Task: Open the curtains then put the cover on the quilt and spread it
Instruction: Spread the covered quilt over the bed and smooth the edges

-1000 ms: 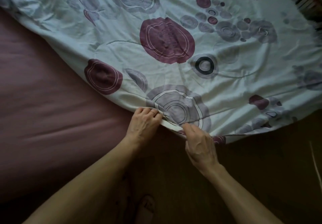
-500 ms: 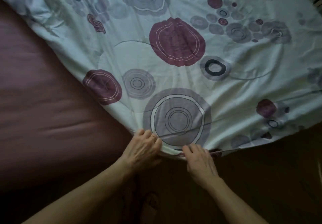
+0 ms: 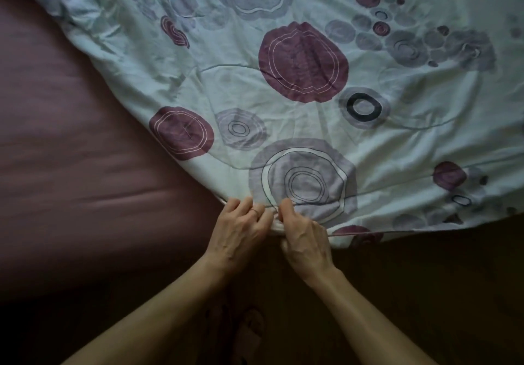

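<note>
Closer together now than half a second ago, both my hands have bunched up at the near edge of the quilt cover (image 3: 297,86), and my right hand (image 3: 304,240) has slid left until it almost touches my left hand (image 3: 241,230). Right-hand fingers are curled tight and pinch a fold of the cover's hem, just under the big grey ringed circle printed there. Left-hand fingers are bent over the same hem beside them, gripping the fabric, with a thin ring (image 3: 254,211) showing on one finger. Pale blue with plum and grey circles, the cover lies spread and wrinkled across the upper and right part of the bed, its near edge curving down to my hands. To the left of it the mauve bedsheet (image 3: 71,152) lies bare. Below my forearms the dark floor (image 3: 425,293) shows, and a slipper (image 3: 252,327) is dimly visible between my arms.
</note>
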Tool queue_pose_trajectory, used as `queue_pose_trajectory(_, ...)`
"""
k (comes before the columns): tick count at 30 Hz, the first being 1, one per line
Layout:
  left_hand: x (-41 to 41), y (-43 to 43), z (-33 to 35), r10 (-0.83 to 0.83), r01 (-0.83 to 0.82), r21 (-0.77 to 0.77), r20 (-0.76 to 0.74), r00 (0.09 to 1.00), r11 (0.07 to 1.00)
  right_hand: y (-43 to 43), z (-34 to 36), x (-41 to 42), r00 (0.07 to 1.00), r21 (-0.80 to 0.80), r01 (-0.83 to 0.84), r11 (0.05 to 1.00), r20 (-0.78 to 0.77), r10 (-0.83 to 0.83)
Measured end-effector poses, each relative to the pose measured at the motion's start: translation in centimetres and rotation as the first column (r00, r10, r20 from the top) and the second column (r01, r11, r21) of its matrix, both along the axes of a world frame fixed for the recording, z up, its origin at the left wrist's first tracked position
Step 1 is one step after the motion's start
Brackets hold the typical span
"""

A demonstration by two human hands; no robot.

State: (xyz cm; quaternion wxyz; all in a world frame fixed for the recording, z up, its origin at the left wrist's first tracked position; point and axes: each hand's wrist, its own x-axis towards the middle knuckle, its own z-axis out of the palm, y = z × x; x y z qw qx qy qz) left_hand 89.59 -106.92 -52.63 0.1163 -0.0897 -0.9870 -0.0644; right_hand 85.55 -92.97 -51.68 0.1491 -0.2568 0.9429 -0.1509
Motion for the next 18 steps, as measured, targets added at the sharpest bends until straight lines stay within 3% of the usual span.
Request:
queue_pose_trajectory(6,-0.7,0.7,0.3,0.149,-0.136,0.207,-0.05,0.988,0.969,0.4,1.8,-0.5,0.985,-0.078,0.163,0.984,0.064,-0.158)
queue_pose_trajectory(11,-0.3,0.8,1.6,0.169,-0.123,0.273,-0.153,0.974,0.954,1.2,3.0,-1.7,0.964,-0.093,0.264,0.96,0.039,-0.262)
queue_pose_trajectory(15,-0.1,-0.3,1.4,0.124,-0.091,0.222,-0.14,0.982,0.971,0.3,4.1,-1.4,0.973,-0.114,0.231,0.966,0.047,-0.227)
queue_pose_trajectory(18,-0.9,-1.5,0.8,0.177,-0.167,0.166,-0.05,0.983,0.972,0.4,4.4,-1.4,0.969,-0.157,0.246,0.956,0.033,-0.244)
